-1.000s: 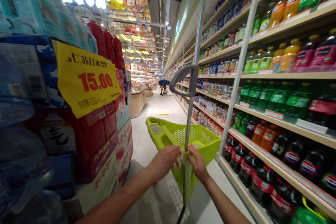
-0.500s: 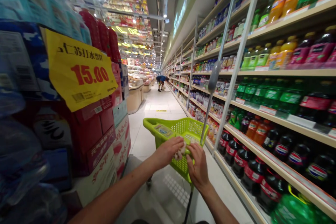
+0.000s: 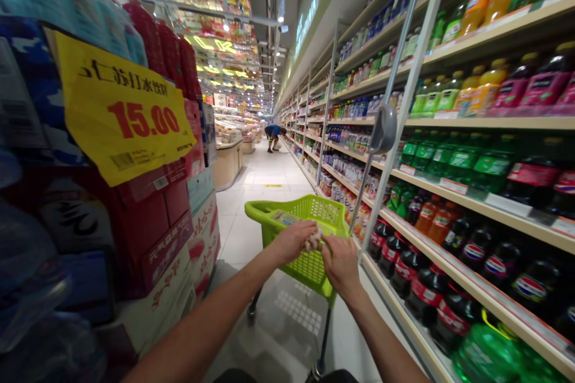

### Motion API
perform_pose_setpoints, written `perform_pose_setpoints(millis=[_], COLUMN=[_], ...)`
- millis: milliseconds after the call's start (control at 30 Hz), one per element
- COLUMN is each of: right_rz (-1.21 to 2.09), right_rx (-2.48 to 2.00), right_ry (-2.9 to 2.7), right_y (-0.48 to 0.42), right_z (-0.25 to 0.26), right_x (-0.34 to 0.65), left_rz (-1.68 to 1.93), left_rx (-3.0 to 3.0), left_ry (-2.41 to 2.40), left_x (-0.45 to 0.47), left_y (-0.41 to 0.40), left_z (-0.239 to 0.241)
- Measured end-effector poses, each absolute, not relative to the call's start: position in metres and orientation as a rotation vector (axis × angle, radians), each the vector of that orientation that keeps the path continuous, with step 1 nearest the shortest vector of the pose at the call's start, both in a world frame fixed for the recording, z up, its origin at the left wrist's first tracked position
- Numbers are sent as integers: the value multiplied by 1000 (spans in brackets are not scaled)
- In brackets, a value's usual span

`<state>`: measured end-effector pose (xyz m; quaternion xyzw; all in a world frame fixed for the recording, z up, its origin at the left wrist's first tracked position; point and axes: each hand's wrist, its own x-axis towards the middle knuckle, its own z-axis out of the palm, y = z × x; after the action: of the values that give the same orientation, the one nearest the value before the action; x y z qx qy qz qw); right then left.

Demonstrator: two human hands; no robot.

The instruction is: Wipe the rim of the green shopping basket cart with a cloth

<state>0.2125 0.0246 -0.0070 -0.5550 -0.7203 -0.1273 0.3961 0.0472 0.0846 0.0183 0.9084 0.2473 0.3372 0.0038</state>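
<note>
A lime-green wheeled shopping basket (image 3: 314, 215) stands in the aisle in front of me, its grey pull handle (image 3: 381, 128) leaning to the right against the shelving. My left hand (image 3: 291, 240) is closed on a small crumpled whitish thing (image 3: 312, 243) at the basket's near rim. My right hand (image 3: 341, 263) is closed too, its fingertips meeting that same crumpled thing from the right. I cannot make out what the thing is.
Shelves of soft-drink bottles (image 3: 471, 167) run along the right. On the left, stacked red cartons (image 3: 171, 221) and bottled water carry a yellow 15.00 price sign (image 3: 121, 108). A person (image 3: 274, 134) bends down far along the tiled aisle.
The basket has swung and rolled slightly away; its pull handle has tipped from upright in the middle over to the right. Both hands have stayed together at the near rim.
</note>
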Motion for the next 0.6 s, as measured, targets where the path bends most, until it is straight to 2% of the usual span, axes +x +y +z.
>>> perform_pose_setpoints(millis=[100,200,367,467,600], right_rz=[-340,-322,-340,-369,-345], right_rx=[-1282,-1229,-1124,-1064,-1038], right_ry=[-1830,-1793,-1779,-1794,-1785], right_y=[29,34,43,45,47], right_z=[-15,-20,-21,-21,-21], right_x=[225,236,248,260,276], left_rz=[1302,1389,1262,1162,1349], left_rx=[2627,2523,2759,2855,2607], left_ry=[1064,1210,931,863,1314], left_x=[3,-20,40,38,-17], left_y=[104,112,91,91,107], left_z=[17,11,6,9,4])
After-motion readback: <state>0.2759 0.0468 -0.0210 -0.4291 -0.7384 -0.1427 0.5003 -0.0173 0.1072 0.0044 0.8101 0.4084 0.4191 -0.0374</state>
